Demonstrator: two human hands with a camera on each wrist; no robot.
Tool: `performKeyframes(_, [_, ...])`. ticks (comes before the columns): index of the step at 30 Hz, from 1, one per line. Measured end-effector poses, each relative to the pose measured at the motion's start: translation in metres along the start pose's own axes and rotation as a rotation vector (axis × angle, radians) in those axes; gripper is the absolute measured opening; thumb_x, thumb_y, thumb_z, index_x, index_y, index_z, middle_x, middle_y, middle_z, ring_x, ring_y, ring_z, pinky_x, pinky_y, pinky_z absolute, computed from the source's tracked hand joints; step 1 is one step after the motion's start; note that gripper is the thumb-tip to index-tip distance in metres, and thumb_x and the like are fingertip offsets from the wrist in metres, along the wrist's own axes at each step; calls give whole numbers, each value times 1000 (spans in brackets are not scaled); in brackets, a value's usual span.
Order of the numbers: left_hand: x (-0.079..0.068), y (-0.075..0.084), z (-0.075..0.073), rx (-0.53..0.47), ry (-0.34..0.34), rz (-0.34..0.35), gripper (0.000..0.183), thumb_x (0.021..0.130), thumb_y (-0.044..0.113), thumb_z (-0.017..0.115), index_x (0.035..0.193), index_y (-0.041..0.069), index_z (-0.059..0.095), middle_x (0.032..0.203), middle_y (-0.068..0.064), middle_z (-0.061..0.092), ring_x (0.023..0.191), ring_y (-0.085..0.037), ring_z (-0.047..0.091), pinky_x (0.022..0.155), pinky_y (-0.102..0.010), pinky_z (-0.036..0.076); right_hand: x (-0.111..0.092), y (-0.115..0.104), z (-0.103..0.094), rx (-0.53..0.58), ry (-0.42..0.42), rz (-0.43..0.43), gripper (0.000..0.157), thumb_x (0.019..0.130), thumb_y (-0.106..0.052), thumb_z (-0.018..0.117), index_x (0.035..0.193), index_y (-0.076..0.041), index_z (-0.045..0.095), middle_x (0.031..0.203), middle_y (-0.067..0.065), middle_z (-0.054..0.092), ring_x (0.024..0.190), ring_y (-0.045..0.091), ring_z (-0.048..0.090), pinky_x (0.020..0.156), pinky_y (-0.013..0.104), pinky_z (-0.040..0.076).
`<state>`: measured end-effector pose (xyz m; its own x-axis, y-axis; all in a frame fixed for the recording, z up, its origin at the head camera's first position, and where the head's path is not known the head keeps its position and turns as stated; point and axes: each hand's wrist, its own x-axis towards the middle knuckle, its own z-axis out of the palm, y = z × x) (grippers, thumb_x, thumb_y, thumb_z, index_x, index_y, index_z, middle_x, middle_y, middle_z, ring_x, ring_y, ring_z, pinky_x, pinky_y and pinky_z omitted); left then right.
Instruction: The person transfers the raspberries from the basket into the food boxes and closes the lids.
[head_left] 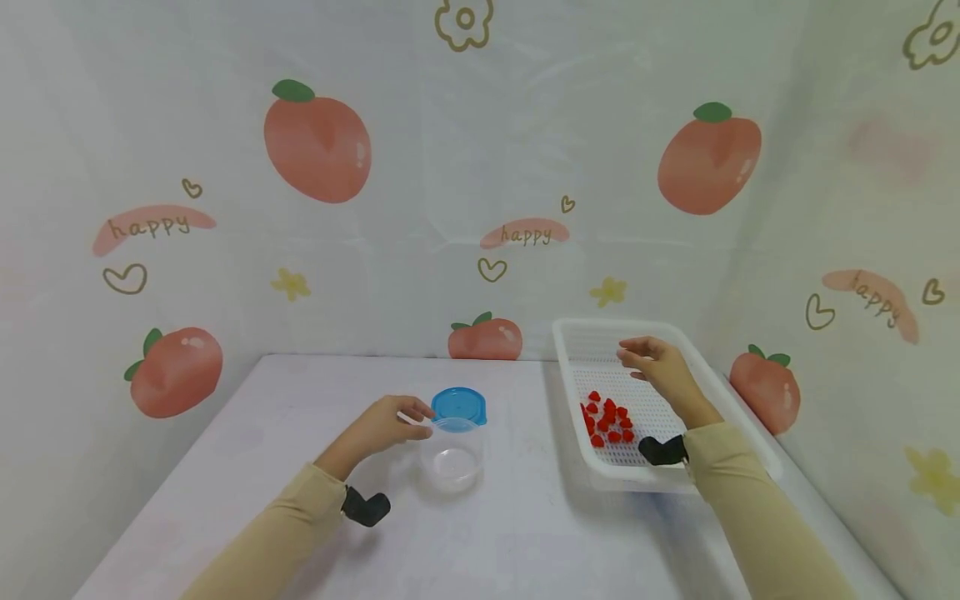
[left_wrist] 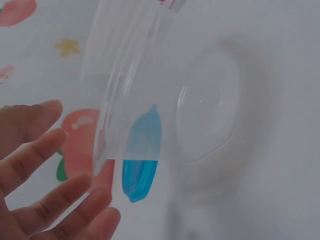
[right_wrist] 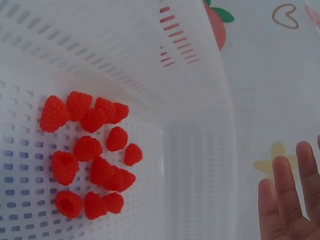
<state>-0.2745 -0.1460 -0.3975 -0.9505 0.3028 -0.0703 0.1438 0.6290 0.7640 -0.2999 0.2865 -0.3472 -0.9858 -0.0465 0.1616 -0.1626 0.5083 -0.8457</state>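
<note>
A round clear plastic container (head_left: 450,467) stands on the table in the head view. My left hand (head_left: 384,427) is at its upper left rim, fingers loosely bent and apart. In the left wrist view these fingers (left_wrist: 55,200) hold nothing, with the container's wall (left_wrist: 127,95) beside them. Behind the container lies a blue lid (head_left: 459,405). Over the far part of a white perforated basket (head_left: 581,346) hovers my right hand (head_left: 662,368), its fingers extended and holding nothing. Several red raspberries (right_wrist: 64,167) lie on the basket's floor, below and to the left of that hand.
The white table (head_left: 322,400) meets a fabric backdrop (head_left: 420,283) printed with fruit, hearts and flowers. The basket takes up the table's right side, with its raised wall (right_wrist: 195,170) around the berries. A black wrist camera (head_left: 662,450) overlaps its front rim.
</note>
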Motion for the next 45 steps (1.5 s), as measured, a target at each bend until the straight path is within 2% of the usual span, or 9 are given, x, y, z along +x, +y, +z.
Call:
performKeyframes(6, [0,-5,3,-75,0,-24,30,81,15,77,109,6,68,114,-19,64,93,-20,64,75,-35,59,6,8,0,28,-26,37,53,98,-30,57,133,8,47,125,20,60,89,-4,58,82,20,54])
performKeyframes(9, [0,-6,4,-106,4,-31,29,81,12,77,109,6,69,114,-20,64,92,-20,65,74,-35,59,9,14,1,21,-40,53,53,97,-30,58,133,8,47,127,21,59,94,4,60,82,21,53])
performKeyframes(11, [1,-8,5,-118,6,-37,29,81,10,77,108,6,69,113,-20,64,91,-20,65,74,-35,59,11,19,2,12,-46,66,53,97,-31,57,132,8,48,129,23,58,101,13,61,83,23,54])
performKeyframes(15, [2,-11,7,-132,7,-58,30,81,10,77,109,6,69,113,-19,64,90,-19,64,74,-35,59,14,27,4,-9,-63,101,52,98,-31,56,131,8,49,130,26,56,112,31,59,89,31,54])
performKeyframes(21, [2,-13,10,-134,6,-75,31,81,11,77,110,5,68,112,-17,64,88,-17,64,74,-34,59,14,34,5,-17,-90,172,51,99,-28,54,134,9,45,136,30,50,120,42,54,97,44,51])
performKeyframes(29, [3,-14,11,-154,9,-103,31,81,10,77,110,5,68,105,-13,64,85,-17,63,74,-34,59,14,41,4,-21,-117,261,52,99,-27,54,136,8,42,139,32,45,124,45,50,102,49,47])
performKeyframes(35, [3,-15,12,-162,5,-112,32,81,11,78,110,6,68,102,-9,64,85,-17,64,76,-34,60,15,49,0,-16,-137,290,53,99,-27,54,136,8,41,140,33,43,126,46,47,103,53,44])
performKeyframes(45, [3,-15,13,-157,-3,-119,32,81,12,78,111,6,67,102,-9,64,86,-18,64,74,-33,60,13,55,-5,-46,-173,328,54,97,-24,56,137,9,40,136,31,48,120,44,51,101,52,46])
